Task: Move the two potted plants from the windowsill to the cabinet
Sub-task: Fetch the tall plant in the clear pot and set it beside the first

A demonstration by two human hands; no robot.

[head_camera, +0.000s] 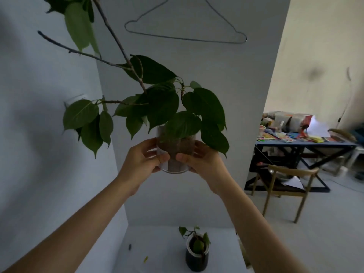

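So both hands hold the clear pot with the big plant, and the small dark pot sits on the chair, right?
Not quite. The head view shows the small dark pot standing on the white surface below the hands, not on the chair. The rest holds: left hand and right hand both grip the clear pot.
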